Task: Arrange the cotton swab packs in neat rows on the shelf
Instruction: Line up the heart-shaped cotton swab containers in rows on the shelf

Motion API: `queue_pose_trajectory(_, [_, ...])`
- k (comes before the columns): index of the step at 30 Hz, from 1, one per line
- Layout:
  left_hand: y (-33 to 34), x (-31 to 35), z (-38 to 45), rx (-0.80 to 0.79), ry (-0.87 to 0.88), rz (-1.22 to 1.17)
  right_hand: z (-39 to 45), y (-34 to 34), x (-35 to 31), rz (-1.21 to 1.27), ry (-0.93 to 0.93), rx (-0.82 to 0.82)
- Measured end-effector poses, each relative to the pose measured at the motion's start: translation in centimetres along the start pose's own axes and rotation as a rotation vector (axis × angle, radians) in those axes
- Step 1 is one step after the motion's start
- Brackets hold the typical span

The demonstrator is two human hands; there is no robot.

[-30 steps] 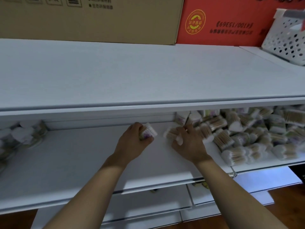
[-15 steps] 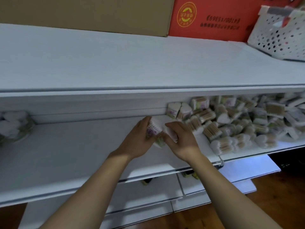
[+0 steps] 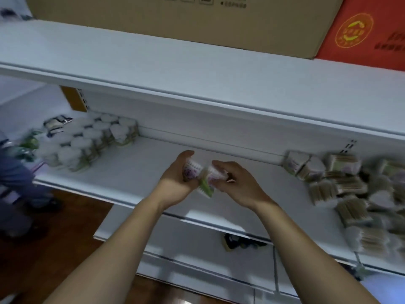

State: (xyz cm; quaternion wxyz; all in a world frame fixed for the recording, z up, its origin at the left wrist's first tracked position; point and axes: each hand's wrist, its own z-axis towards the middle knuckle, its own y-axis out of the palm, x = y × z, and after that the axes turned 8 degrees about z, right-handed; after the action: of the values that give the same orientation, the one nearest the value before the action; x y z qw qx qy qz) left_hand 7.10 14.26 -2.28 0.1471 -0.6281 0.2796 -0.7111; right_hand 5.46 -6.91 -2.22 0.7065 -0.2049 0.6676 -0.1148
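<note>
My left hand [image 3: 175, 183] grips a cotton swab pack [image 3: 191, 172] with a purple flower print, held over the middle of the white shelf [image 3: 135, 170]. My right hand [image 3: 238, 183] grips another pack [image 3: 213, 173] right beside it; a green-edged pack [image 3: 206, 188] hangs below between the two hands. At the shelf's left end stand neat rows of arranged packs [image 3: 87, 139]. A loose heap of cotton swab packs [image 3: 341, 189] lies at the right end.
The upper shelf board [image 3: 197, 73] overhangs the work area, carrying a brown carton [image 3: 175, 18] and a red box [image 3: 368, 34]. A person's blue-clad leg [image 3: 13, 172] is at the far left. Lower shelves [image 3: 197, 249] and wooden floor lie below.
The view has swung left, bringing the arranged rows into sight. Both hands have lifted their packs off the heap's edge and carried them leftward, held close together.
</note>
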Motion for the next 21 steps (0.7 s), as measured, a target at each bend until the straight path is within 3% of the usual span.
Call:
queue_pose_trajectory(4, [-3.9,-3.1,-1.2,0.087,-0.035,-0.048,1.9,4.1,-2.5,-0.059,-0.068,-0.034])
queue_pose_trajectory(13, [-16.3,-10.7,-1.1,0.146,-0.052,-0.002,8.0,16.2,-8.2,-0.059,-0.158,0.22])
queue_pose_trajectory(16, [-20.4,-12.4,-1.1,0.152,0.024,0.023,10.1,21.2,-9.1,-0.133,-0.184,0.267])
queue_pose_trajectory(21, [-25.4,-15.0,-1.1,0.142,0.071,-0.007,12.7,27.9,-11.1,-0.238,-0.099,0.342])
